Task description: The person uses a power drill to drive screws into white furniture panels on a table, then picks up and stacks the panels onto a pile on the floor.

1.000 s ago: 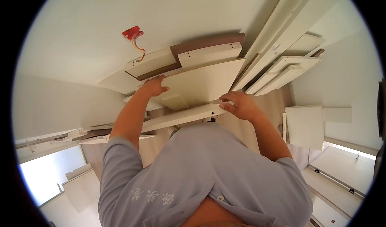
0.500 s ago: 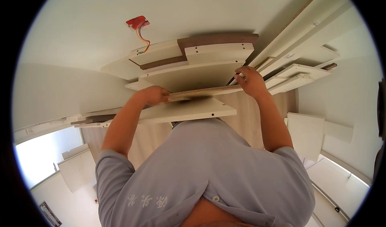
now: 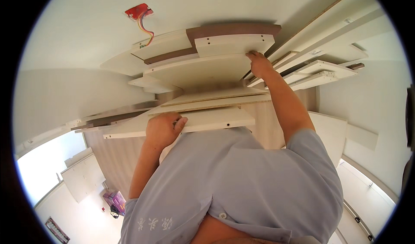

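Observation:
Several white furniture panels stand in a leaning stack in front of me. My left hand (image 3: 165, 129) is closed at the edge of the nearest white panel (image 3: 207, 125), which has dark holes in its edge and stands close against my body. Just beyond it are boards with raw brown edges (image 3: 216, 102). My right hand (image 3: 260, 64) reaches forward, its fingers bent over the top edge of a large white panel (image 3: 203, 73) farther back. Behind that edge stands a smaller white panel (image 3: 233, 45) with dark holes, against a brown board (image 3: 233, 29).
Long white boards (image 3: 311, 49) lean at the right. A red wall box (image 3: 139, 11) with loose coloured wires is on the wall ahead. More panels (image 3: 84, 175) stand at the lower left, near a purple box (image 3: 114, 198). Wood-look flooring (image 3: 112, 157) shows below.
My left hand has left the raw-edged board and come back to the nearest panel. My right hand has moved forward to the panel behind. The raw-edged boards now rest nearer my body.

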`<state>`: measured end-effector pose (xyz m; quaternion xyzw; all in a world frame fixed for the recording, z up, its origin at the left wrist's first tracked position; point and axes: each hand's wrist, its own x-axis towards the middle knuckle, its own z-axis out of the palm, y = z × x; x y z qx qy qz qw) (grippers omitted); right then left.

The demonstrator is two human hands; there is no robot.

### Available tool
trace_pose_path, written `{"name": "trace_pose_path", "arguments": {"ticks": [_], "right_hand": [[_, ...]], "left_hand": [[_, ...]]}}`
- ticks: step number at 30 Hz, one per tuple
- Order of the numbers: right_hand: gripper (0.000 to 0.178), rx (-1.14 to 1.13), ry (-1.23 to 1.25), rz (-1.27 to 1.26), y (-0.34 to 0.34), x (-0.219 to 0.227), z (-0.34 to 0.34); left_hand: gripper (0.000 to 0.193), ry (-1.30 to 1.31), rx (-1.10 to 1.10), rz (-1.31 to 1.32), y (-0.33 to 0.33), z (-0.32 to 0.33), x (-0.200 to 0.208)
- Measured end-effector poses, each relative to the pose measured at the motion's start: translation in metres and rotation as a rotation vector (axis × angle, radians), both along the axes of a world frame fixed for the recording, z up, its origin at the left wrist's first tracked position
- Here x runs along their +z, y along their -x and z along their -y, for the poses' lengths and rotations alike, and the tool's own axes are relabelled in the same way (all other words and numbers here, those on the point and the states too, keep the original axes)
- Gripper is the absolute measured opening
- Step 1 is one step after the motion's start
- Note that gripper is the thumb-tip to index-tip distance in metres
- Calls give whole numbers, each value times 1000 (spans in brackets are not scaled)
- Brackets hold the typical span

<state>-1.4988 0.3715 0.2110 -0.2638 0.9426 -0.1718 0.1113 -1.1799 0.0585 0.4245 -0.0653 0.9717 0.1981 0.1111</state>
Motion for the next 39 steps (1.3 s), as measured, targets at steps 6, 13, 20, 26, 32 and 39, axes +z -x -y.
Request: {"name": "trace_pose_path", "arguments": {"ticks": [6, 13, 20, 26, 32, 39], "right_hand": [[60, -14, -74, -45, -8, -1, 5], [47, 4, -147, -6, -20, 8, 4], [27, 16, 2, 20, -58, 36, -15], [37, -38, 418, -590, -32, 82, -13], [70, -138, 128, -485, -24, 64, 14], [79, -143, 7, -410, -28, 57, 12]], "left_hand": [[34, 47, -9, -105, -11, -1, -13], [29, 51, 11, -107, -14, -5, -8], [34, 78, 0, -187, -17, -4, -14], [31, 105, 3, -224, -20, -5, -16], [30, 121, 7, -198, -25, -10, -17], [29, 98, 39, -209, -24, -12, -17]]}}
